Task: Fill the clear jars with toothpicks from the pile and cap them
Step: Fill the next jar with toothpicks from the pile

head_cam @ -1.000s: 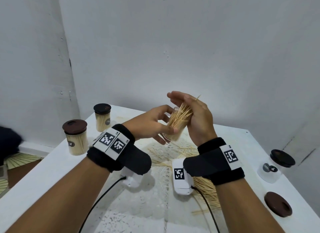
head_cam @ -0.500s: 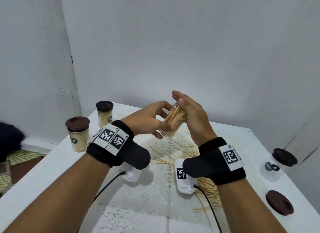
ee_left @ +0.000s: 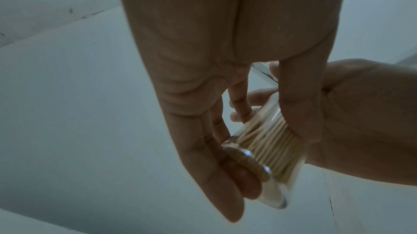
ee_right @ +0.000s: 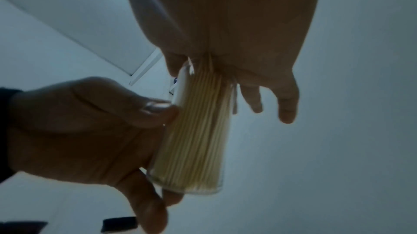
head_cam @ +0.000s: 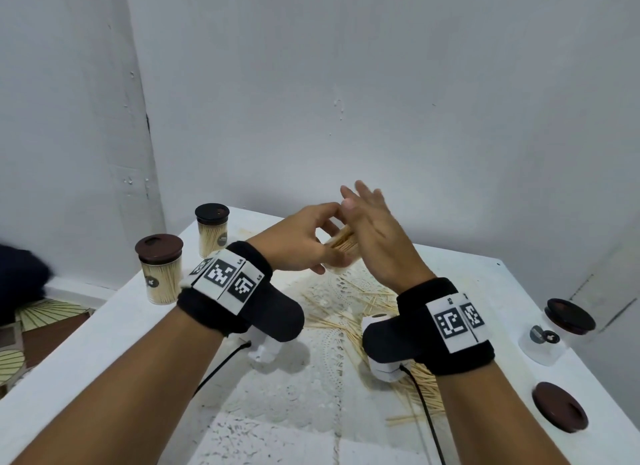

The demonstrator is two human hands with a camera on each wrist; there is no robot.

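Observation:
My left hand (head_cam: 301, 245) grips a clear jar (head_cam: 341, 250) packed with toothpicks and holds it tilted above the table; thumb and fingers wrap its side (ee_right: 196, 131). My right hand (head_cam: 377, 236) is flat, fingers straight, with its palm against the toothpick ends at the jar's mouth (ee_right: 210, 63). In the left wrist view the jar (ee_left: 270, 145) sits between my left fingers (ee_left: 203, 157) and the right palm. The loose toothpick pile (head_cam: 346, 309) lies on the table below and under my right wrist (head_cam: 424, 388).
Two filled jars with brown caps (head_cam: 161, 274) (head_cam: 212, 234) stand at the table's left edge. At the right stands an empty clear jar (head_cam: 550, 336) with a cap on it, and a loose brown cap (head_cam: 559, 411) lies nearer. White walls are close behind.
My right hand let go of the toothpick bundle and flattened over its ends. The toothpicks that stuck out have slid down into the jar, which my left hand still holds.

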